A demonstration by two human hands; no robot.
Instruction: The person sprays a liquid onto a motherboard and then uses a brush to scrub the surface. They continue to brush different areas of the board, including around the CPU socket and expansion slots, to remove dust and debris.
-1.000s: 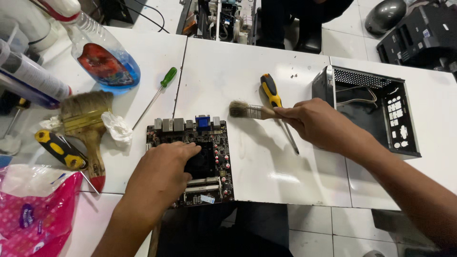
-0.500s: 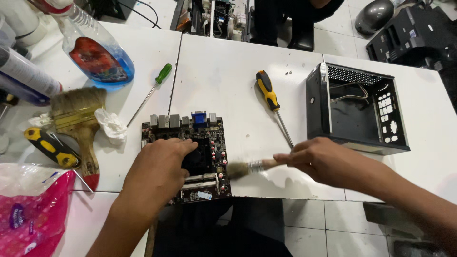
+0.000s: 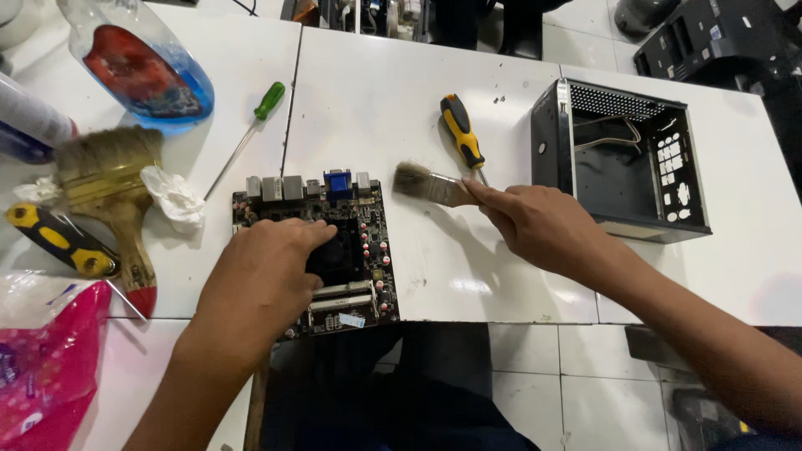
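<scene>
The left hand [image 3: 271, 271] lies palm-down, fingers spread flat, on the dark square circuit board [image 3: 347, 250] at the white table's [image 3: 376, 100] front edge; the right hand [image 3: 539, 225], arm reaching inward, pinches a small grey-bristled paintbrush [image 3: 426, 185], bristles just right of the board.

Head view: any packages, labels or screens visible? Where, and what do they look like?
Clear plastic bottle, far left: blue liquid, red label.
Pink plastic bag, near left corner: crumpled, with a white and blue patch.
Small pale sticker, on the circuit board's near edge.
No screens.
</scene>
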